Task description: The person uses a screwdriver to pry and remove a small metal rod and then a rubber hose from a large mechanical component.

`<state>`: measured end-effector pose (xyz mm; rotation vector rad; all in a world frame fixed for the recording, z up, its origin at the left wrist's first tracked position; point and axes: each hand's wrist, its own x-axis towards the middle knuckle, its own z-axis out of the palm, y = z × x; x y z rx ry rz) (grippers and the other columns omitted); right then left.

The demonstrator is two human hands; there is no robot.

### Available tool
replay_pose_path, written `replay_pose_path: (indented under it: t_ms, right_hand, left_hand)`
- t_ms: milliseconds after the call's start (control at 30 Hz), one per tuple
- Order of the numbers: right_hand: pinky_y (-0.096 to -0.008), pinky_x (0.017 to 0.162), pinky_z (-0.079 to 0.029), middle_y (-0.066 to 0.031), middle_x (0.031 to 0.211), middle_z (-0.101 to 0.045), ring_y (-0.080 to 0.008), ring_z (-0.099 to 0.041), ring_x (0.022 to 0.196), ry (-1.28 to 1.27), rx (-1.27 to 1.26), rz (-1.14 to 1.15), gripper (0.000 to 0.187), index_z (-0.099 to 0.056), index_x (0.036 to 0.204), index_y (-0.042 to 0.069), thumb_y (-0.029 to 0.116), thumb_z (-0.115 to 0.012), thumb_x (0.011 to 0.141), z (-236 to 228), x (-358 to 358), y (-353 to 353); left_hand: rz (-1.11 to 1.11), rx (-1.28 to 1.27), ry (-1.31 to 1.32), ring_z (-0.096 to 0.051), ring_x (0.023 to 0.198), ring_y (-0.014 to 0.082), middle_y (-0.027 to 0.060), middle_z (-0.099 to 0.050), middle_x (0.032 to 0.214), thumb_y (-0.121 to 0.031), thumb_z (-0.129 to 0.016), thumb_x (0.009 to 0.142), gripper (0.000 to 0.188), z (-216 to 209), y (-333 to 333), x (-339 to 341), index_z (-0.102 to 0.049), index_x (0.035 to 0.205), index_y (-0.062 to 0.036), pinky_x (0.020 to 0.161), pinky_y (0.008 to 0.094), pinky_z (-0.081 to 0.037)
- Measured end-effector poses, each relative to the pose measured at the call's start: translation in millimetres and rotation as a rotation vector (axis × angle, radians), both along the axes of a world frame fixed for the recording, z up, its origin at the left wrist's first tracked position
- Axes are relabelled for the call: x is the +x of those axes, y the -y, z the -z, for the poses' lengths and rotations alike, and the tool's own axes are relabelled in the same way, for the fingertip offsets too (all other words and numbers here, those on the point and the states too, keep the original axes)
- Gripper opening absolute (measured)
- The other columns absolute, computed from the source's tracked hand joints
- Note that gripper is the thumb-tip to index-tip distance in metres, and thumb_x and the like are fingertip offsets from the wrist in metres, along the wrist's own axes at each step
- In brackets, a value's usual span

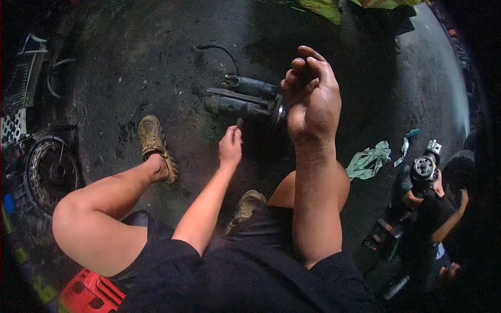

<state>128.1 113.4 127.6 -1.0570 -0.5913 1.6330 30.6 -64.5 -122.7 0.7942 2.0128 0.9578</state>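
My left hand [230, 148] is closed around a short dark rod-like piece [239, 123], whose tip sticks out past the fingers; its kind does not show. Just beyond lies a dark mechanical part [237, 106] on the floor, with two long cylinders side by side and a shiny round metal rim at its right end. A black hose or cable [222, 48] curves behind it. Raised nearer the camera, my right hand [315, 99] shows its dirty palm. Its fingers are loosely curled and apart, with nothing visible in them, partly covering the part's right end.
A spoked wheel [52, 167] lies at far left, above a red plastic stool [93, 292]. Pale green cloth [369, 160] is right of my knee. At far right another person's hand [438, 185] holds a round metal assembly [425, 168]. Yellow-green sacks [323, 9] stand at the back.
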Motion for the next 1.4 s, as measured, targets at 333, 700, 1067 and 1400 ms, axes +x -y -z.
replay_pose_path:
  t_ms: [333, 700, 1067, 1400]
  right_hand:
    - [-0.0314, 0.073, -0.049, -0.0040, 0.093, -0.065, -0.0147, -0.060, 0.080, -0.039, 0.022, -0.029, 0.027, -0.062, 0.120, 0.005, 0.018, -0.045, 0.105, -0.5, -1.8, 3.3]
    - [-0.0313, 0.074, -0.049, -0.0044, 0.095, -0.066, -0.0145, -0.060, 0.081, -0.061, 0.024, -0.032, 0.027, -0.062, 0.121, 0.005, 0.020, -0.045, 0.105, -7.2, 0.6, 9.3]
    - [-0.0313, 0.073, -0.048, -0.0041, 0.091, -0.067, -0.0141, -0.060, 0.079, -0.089, 0.000, -0.020, 0.026, -0.063, 0.119, 0.005, 0.019, -0.046, 0.104, -7.6, 4.4, 7.9]
    - [-0.0316, 0.074, -0.047, -0.0039, 0.093, -0.067, -0.0145, -0.060, 0.080, -0.075, 0.042, -0.006, 0.028, -0.064, 0.119, 0.005, 0.020, -0.045, 0.105, -6.5, 7.2, 10.1]
  left_hand:
    - [0.133, 0.013, 0.067, -0.062, 0.065, 0.0198, 0.0091, -0.061, 0.073, -0.026, -0.053, 0.105, 0.022, 0.0, -2.5, -32.2, -0.061, 0.112, -0.0066, 0.063, 0.0373, -0.050]
    - [0.215, -0.074, 0.112, -0.063, 0.071, 0.0227, 0.0102, -0.062, 0.077, -0.041, -0.048, 0.107, 0.039, 30.7, 7.0, -72.5, -0.063, 0.101, -0.0056, 0.068, 0.0381, -0.047]
    - [0.462, 0.005, -0.073, -0.059, 0.092, 0.0496, 0.0254, -0.061, 0.088, -0.038, -0.049, 0.106, 0.037, 10.1, -9.7, -64.0, -0.056, 0.098, -0.0023, 0.073, 0.0497, -0.047]
    - [0.748, -0.161, -0.169, -0.064, 0.100, 0.0469, 0.0255, -0.065, 0.099, -0.031, -0.052, 0.104, 0.031, 1.1, -2.4, -71.4, -0.058, 0.108, -0.0012, 0.082, 0.0481, -0.049]
